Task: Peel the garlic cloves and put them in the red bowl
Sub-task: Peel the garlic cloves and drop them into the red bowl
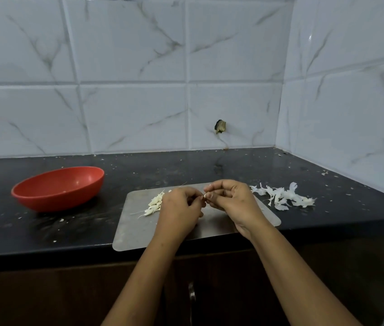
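Note:
Above the steel board (139,231), my left hand (179,212) and my right hand (231,198) meet, fingers curled, pinching one small garlic clove (205,196) between them. Only the clove's pale tip shows. A pile of several pale garlic cloves (154,204) lies on the board's left part, just left of my left hand. The red bowl (57,188) stands on the black counter further left, with a tiny pale bit inside it.
A heap of white garlic skins (282,196) lies on the counter (209,165) right of the board. Small skin flecks are scattered around. Tiled walls close the back and right. The counter's front edge runs just under the board, with a cabinet door below.

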The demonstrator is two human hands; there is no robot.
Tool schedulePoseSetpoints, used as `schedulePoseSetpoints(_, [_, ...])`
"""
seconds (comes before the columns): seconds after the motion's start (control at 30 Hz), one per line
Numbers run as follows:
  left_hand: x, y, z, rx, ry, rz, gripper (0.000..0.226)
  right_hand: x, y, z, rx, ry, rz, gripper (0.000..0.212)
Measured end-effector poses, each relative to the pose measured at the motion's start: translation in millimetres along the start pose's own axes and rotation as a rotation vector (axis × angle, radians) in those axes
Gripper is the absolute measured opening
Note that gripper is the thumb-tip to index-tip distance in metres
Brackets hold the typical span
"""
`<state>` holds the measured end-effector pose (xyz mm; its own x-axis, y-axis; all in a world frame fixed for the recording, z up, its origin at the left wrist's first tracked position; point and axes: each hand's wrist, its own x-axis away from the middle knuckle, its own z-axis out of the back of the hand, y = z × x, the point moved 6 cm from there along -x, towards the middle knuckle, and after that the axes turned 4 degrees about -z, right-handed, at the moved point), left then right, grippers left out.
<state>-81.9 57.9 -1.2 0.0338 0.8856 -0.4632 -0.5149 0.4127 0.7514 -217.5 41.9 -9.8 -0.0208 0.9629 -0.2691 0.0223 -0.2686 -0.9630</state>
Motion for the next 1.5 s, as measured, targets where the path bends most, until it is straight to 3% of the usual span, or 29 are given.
schedulePoseSetpoints(0.27, [0,-2,2,-0.029,0.031,0.024,0.016,3,-5,-4,0.098,-0.007,0.085,0.013])
schedulePoseSetpoints(0.43, [2,-3,4,0.102,0.06,0.062,0.016,8,-11,-6,0.164,0.001,0.183,0.017])
schedulePoseSetpoints(0.67, [5,-1,4,0.38,0.008,0.113,0.014,7,-11,0,0.008,0.017,0.109,0.01])
schedulePoseSetpoints(1.2, [5,7,6,0.152,0.033,-0.017,0.017,9,-12,-1,0.049,-0.026,0.052,0.012])
schedulePoseSetpoints(1.5, [6,9,8,0.242,0.054,-0.03,0.019,7,-10,-3,-0.011,-0.09,-0.026,0.013])
